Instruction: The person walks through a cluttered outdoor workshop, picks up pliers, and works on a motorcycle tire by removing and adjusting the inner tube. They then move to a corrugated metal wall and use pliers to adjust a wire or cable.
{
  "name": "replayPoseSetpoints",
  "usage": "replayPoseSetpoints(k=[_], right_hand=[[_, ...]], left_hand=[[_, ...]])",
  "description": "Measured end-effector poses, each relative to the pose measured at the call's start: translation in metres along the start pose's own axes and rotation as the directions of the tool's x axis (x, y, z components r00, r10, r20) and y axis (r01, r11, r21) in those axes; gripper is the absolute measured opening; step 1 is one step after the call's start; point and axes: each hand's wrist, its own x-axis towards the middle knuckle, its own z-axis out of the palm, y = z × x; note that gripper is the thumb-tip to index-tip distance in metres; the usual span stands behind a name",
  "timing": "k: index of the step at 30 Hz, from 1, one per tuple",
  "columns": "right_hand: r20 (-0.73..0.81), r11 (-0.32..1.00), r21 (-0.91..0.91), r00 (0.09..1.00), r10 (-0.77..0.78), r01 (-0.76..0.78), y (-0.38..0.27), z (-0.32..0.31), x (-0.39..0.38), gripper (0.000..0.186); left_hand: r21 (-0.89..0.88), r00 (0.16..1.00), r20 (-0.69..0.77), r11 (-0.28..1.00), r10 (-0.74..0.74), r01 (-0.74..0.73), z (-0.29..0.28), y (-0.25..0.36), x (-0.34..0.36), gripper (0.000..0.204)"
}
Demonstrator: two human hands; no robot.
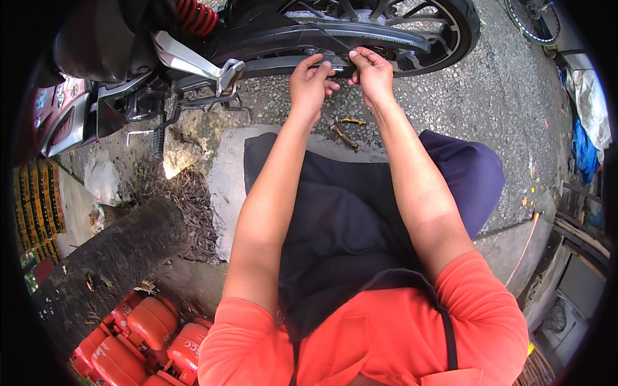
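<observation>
My right hand (371, 80) pinches the end of a thin black strip (331, 37) beside a motorcycle's swingarm and chain cover (264, 42). The strip runs up toward the rear wheel (444, 26). My left hand (310, 87) is just left of it, by the lower edge of the swingarm, its fingers loosely curled and apart; I see nothing held in it. Yellow-and-black pliers (344, 135) lie on the gravel below and between my hands.
The footrest (187, 58), red shock spring (196, 16) and dark bodywork fill the upper left. Red gas cylinders (151, 321) and a dark log (116, 257) are at lower left. A bicycle wheel (534, 35) and blue tarp (582, 157) are at right.
</observation>
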Motion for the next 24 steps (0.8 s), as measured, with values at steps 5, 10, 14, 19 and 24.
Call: replayPoseSetpoints(k=[5,10,14,19,24], right_hand=[[0.016,1.000,0.004,1.000,0.006,-0.006,0.003,-0.002,0.000,0.025],[0.029,0.991,0.127,0.999,-0.039,0.035,0.016,-0.014,-0.002,0.023],[0.034,0.997,0.034,0.996,-0.077,0.075,0.006,-0.010,-0.006,0.021],[0.060,0.991,-0.078,0.993,-0.103,0.107,0.002,-0.010,-0.002,0.016],[0.069,0.960,-0.224,0.985,-0.159,0.171,0.003,-0.012,0.005,0.012]], left_hand=[[-0.301,0.982,0.139,0.939,-0.131,0.168,0.019,-0.003,0.017,0.014],[-0.185,0.979,0.130,0.966,-0.156,0.179,0.020,-0.003,0.028,0.009],[-0.096,0.980,0.132,0.982,-0.150,0.163,0.017,-0.004,0.029,0.009],[-0.021,0.976,0.166,0.989,-0.139,0.145,0.018,-0.003,0.028,0.011],[0.069,0.985,0.144,0.994,-0.092,0.083,0.021,-0.003,0.029,0.016]])
